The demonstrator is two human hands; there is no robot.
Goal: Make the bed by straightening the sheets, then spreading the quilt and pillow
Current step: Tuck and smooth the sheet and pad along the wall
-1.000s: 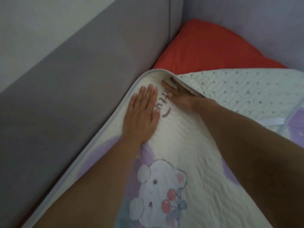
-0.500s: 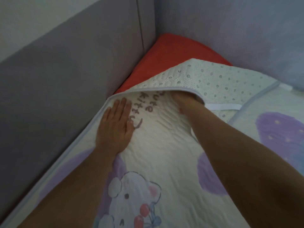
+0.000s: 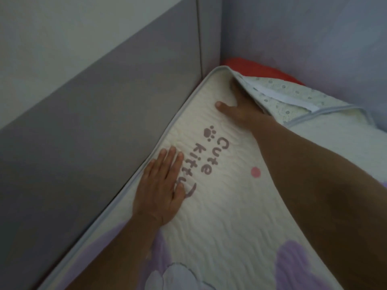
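1. Starting with the printed sheet [image 3: 219, 206]: spread flat along the bed's left edge, long axis running away from the body toward the far left corner, piped border snug against the grey side panel [image 3: 104, 132].
2. Not flat all the way though. Up near that far corner, a flap [image 3: 293, 97] doubled back on itself, showing the dotted underside and a white elastic strap [image 3: 280, 95].
3. Just beyond the fold, a strip of bare red mattress [image 3: 251, 66], wedged in against the head wall [image 3: 303, 38].
4. Right hand [image 3: 238, 114]: the farther reach of the two, pushed in right at the fold line. Thumb [image 3: 222, 106] out straight on the sheet, fingers buried under the flap, so can't tell whether pinching fabric or just lying flat.
5. Left hand [image 3: 161, 189]: closer to the body, palm down, fingers straight and together, pressing on the sheet just inside the left edge, touching the "Cute kitty" lettering [image 3: 211, 158]. Holding nothing.
6. Best guess on what matters next: flap sitting directly ahead and to the right of the right hand, well apart from the left. So probably a right-hand job, flipping it over toward the head wall to cover the red, with the left pinning the flat part against sliding.
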